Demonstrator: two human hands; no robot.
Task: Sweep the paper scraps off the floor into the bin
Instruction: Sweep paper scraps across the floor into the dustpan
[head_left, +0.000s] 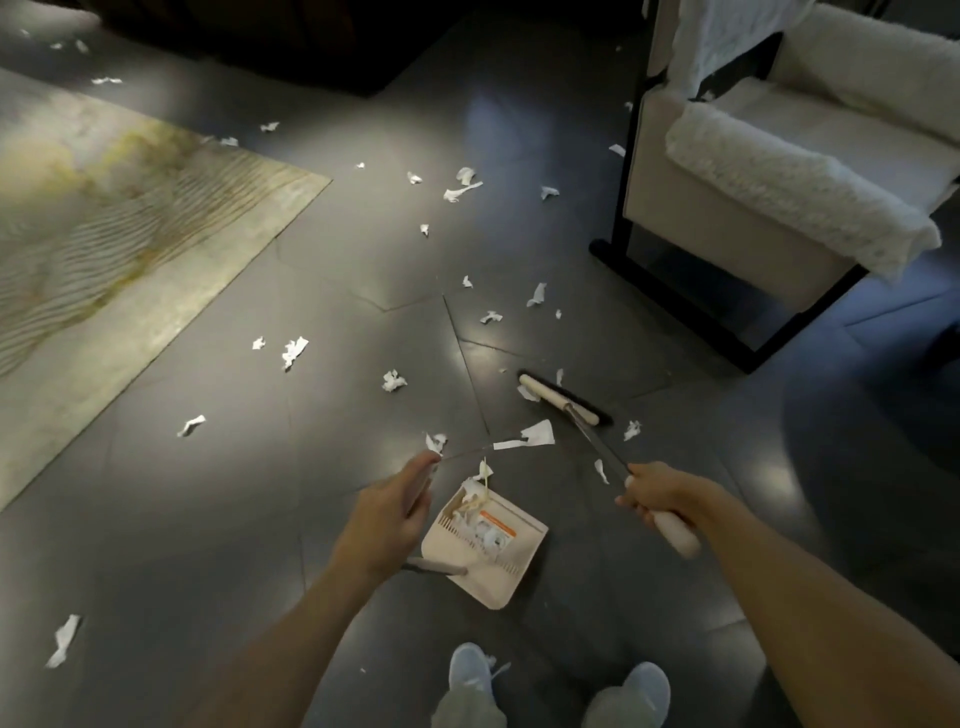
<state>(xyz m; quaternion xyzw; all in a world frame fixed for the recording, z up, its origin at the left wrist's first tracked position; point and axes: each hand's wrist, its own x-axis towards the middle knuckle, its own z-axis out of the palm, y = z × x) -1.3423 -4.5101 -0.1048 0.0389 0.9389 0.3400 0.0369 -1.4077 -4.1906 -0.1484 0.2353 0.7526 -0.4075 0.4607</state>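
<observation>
White paper scraps (295, 351) are scattered across the dark floor (208, 519), and some are gathered in the dustpan (483, 545). Sweeping is judged midway: the broom (563, 397) is gripped by the right hand (654, 499), the dustpan's handle by the left hand (389, 514). Nearby scraps must next be drawn panward; the armchair (779, 182) base and rug (130, 234) edge may obstruct. No bin is seen.

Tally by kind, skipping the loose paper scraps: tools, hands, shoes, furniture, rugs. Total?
broom: 1
dustpan: 1
hands, left hand and right hand: 2
shoes: 2
armchair: 1
rug: 1
Total: 8
</observation>
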